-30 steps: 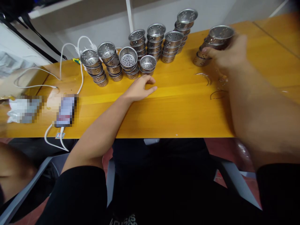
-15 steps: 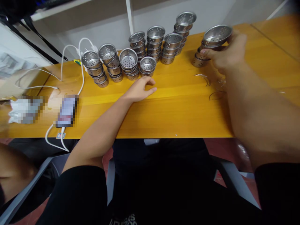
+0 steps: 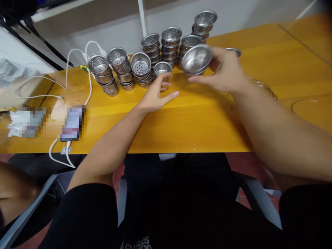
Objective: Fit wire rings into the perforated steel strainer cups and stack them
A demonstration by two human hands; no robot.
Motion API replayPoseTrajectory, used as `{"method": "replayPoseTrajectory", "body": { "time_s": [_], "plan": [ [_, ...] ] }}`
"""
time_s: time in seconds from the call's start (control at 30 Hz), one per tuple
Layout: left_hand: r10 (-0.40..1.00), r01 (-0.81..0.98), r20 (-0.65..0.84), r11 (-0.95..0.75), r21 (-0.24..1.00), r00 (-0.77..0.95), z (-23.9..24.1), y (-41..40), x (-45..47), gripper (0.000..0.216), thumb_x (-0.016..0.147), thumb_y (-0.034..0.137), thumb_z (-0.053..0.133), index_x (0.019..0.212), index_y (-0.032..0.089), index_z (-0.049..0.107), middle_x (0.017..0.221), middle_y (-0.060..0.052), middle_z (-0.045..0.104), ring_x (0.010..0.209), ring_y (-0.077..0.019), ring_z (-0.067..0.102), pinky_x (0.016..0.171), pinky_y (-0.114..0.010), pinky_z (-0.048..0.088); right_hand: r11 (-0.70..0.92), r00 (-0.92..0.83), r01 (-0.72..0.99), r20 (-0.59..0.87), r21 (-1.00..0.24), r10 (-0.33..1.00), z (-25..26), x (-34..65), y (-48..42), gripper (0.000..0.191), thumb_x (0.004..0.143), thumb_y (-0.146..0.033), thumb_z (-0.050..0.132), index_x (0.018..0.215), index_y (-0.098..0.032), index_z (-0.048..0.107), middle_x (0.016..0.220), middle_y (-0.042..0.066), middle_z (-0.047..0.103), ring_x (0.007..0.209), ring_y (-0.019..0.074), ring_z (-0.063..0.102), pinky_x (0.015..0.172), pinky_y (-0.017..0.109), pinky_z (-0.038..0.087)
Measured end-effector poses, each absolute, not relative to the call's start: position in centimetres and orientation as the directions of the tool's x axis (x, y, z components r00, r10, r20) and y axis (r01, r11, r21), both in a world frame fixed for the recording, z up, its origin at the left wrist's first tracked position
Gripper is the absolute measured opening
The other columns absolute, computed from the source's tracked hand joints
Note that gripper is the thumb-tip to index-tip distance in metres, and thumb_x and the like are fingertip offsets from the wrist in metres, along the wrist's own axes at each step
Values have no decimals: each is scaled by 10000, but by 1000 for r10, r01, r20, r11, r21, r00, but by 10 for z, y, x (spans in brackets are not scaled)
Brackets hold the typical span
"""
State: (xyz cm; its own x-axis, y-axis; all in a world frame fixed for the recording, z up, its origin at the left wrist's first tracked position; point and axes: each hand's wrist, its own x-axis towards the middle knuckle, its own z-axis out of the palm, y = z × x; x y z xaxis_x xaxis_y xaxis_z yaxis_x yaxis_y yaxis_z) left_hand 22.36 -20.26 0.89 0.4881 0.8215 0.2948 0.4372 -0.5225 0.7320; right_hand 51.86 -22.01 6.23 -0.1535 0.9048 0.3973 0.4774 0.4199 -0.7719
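- Right hand (image 3: 224, 71) has a good grip on a shiny round silver metal cup with a flared rim (image 3: 197, 57), fingers on its right side and thumb down low; it's blurry, so I can't tell if that's a single cup or a couple nested together
- That cup is tipped a bit with its mouth toward the camera, in front of the back-row stacks and right of the left hand
- Left hand (image 3: 155, 94) isn't gripping anything: fingers loosely spread, thumb pointing right, right by the short stack of perforated silver cups (image 3: 163, 67). Fingertips overlap its front in this view, can't tell if they actually touch
- Left of that short stack there are three taller stacks of the same holey metal cups (image 3: 103, 79), kinda wobbly looking, the cups sitting in each other at odd angles
- Behind it is a back row of more cup stacks (image 3: 171, 41), running off to the right; the one at the right end (image 3: 205, 22) sits furthest back
- Another silver rim (image 3: 234, 52) peeks out behind the right hand, the rest is hidden
- All this is on a glossy yellow-brown wooden bench (image 3: 194, 128), with thin curled strands (image 3: 267, 89) lying near the right forearm
- Over on the left there's a dark phone with a pale screen (image 3: 72, 121), blurred out, with a white cable (image 3: 67, 149) at its near end
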Motion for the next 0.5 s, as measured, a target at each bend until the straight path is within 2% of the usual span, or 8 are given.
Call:
{"method": "replayPoseTrajectory", "body": {
  "time_s": [0.07, 0.13, 0.23, 0.33, 0.4, 0.5],
  "plan": [
    [820, 427, 305, -526, 736, 484, 11, -206, 227, 805, 1100, 498, 926, 1793, 350, 544, 1925, -144, 596, 1702, -325, 730, 1386, -523, 678, 450, -310, 423, 341, -787, 887, 56, 504, -228, 814, 734, -839, 1115, 1431, -537, 823, 1596, -109, 838, 1587, 394, 716, 1434, 616, 568],
    [813, 431, 324, -543, 721, 484, 12, -207, 229, 846, 1095, 575, 936, 1794, 321, 534, 1891, -151, 617, 1757, -349, 690, 1402, -546, 663, 407, -389, 434, 240, -804, 889, 53, 492, -232, 836, 681, -962, 1077, 1419, -675, 809, 1600, -213, 817, 1653, 419, 649, 1452, 686, 539],
    [806, 429, 353, -562, 707, 475, 11, -204, 229, 793, 1089, 638, 936, 1712, 289, 591, 1784, -138, 697, 1739, -351, 708, 1422, -551, 640, 353, -414, 439, 163, -826, 896, 51, 485, -233, 848, 638, -974, 1074, 1403, -739, 794, 1585, -269, 804, 1722, 449, 569, 1458, 753, 502],
    [807, 401, 370, -561, 724, 460, 8, -200, 229, 728, 1117, 656, 899, 1669, 291, 595, 1715, -121, 734, 1686, -323, 750, 1430, -535, 627, 334, -414, 443, 141, -832, 899, 48, 490, -229, 859, 615, -926, 1090, 1395, -775, 765, 1590, -315, 780, 1745, 432, 537, 1447, 730, 515],
    [817, 415, 362, -550, 725, 450, 7, -198, 229, 738, 1133, 685, 870, 1687, 300, 571, 1716, -120, 723, 1690, -318, 744, 1429, -537, 624, 355, -395, 459, 170, -814, 903, 45, 499, -222, 882, 667, -843, 1101, 1468, -721, 753, 1639, -265, 773, 1674, 413, 604, 1439, 673, 538],
    [833, 452, 334, -528, 719, 442, 4, -195, 226, 805, 1126, 718, 870, 1736, 318, 529, 1745, -137, 703, 1714, -333, 723, 1417, -546, 633, 353, -267, 612, 235, -708, 935, 39, 518, -208, 894, 804, -511, 1134, 1605, -418, 750, 1738, 9, 742, 1563, 397, 683, 1451, 574, 521]
  ]
}}
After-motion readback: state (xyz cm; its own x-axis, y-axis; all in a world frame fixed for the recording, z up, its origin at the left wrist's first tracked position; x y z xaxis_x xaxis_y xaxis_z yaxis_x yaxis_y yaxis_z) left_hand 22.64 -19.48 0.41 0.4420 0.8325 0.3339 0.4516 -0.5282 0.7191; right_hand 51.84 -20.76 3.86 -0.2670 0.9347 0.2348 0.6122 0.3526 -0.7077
